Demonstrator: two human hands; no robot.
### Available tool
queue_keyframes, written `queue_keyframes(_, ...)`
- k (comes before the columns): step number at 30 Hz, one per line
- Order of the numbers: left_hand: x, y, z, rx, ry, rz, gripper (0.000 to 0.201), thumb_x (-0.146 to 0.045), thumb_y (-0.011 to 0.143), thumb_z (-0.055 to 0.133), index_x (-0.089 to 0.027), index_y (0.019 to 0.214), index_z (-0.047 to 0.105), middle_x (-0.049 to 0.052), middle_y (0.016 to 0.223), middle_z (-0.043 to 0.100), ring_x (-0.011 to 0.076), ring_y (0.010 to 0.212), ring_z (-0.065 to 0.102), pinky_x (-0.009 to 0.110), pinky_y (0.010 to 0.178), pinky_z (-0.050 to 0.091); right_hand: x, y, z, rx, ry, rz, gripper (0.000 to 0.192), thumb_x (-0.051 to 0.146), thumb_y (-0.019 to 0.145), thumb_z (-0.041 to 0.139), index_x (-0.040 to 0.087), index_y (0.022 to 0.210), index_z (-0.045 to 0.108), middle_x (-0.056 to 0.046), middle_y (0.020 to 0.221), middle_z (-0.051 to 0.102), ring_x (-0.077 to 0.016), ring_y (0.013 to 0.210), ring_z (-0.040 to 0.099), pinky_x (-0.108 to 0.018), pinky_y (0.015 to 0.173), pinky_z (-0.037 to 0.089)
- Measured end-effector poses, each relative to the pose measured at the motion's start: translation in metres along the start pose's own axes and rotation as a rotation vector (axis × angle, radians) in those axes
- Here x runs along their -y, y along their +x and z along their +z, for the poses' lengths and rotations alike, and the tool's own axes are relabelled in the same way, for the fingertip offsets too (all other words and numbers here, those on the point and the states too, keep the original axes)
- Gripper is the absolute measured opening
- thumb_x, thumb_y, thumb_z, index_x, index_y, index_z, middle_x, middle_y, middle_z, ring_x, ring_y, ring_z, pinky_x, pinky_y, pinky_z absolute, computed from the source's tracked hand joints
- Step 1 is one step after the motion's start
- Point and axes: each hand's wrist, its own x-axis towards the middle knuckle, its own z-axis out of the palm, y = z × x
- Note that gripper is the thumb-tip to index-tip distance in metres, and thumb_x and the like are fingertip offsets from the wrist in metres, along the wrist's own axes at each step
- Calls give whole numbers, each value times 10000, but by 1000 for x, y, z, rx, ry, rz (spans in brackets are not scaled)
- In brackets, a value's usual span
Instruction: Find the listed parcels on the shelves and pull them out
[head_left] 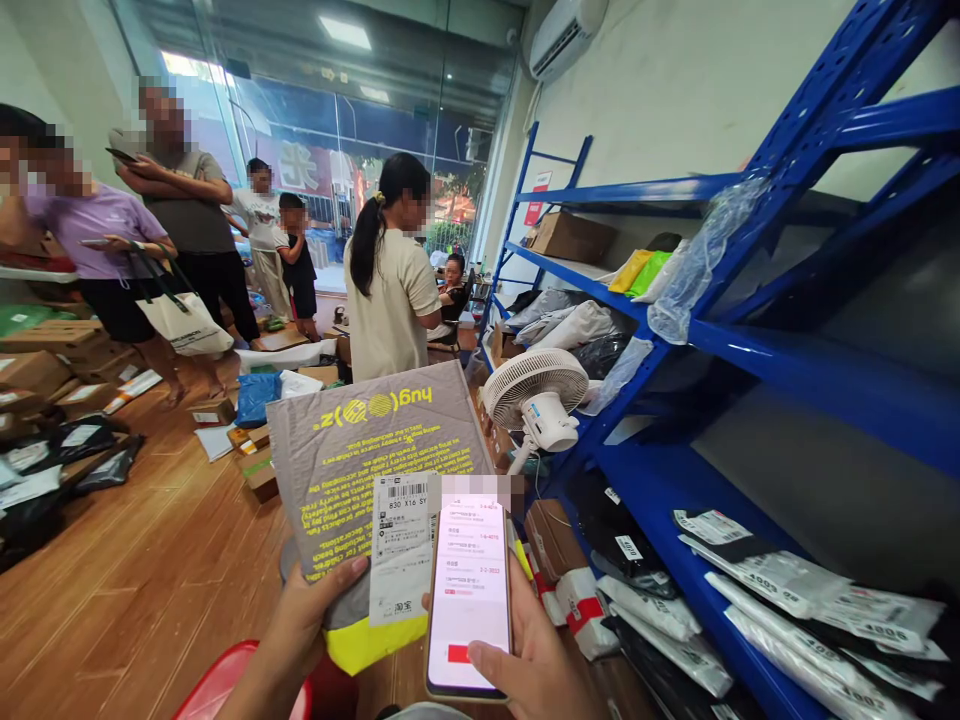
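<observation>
One parcel, one phone, two hands.

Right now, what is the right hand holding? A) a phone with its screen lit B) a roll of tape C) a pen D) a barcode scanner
A: the right hand grips a phone with a lit white and red screen, held beside the shipping label on the grey parcel that the left hand holds.
</observation>
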Motion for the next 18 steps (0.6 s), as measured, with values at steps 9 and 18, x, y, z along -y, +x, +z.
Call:
queue_keyframes(9,-3,1,2,36,-26,14,884,-241,423,842,-139,1235,510,80,830,738,313,795,680,345,653,579,-5,4,-7,-3,13,-2,1041,218,622,754,227,1400,61,-99,1225,622,-246,1139,560,-381,946,439)
queue_keyframes(18,-4,3,-1,40,-59,12,904,-229,434,839,-135,1262,488,83,830,738,326,802,677,382,694,573,-8,8,-8,-20,8,1,1116,244,604,769,254,1421,10,-96,1148,669,-268,1121,574,-417,989,405)
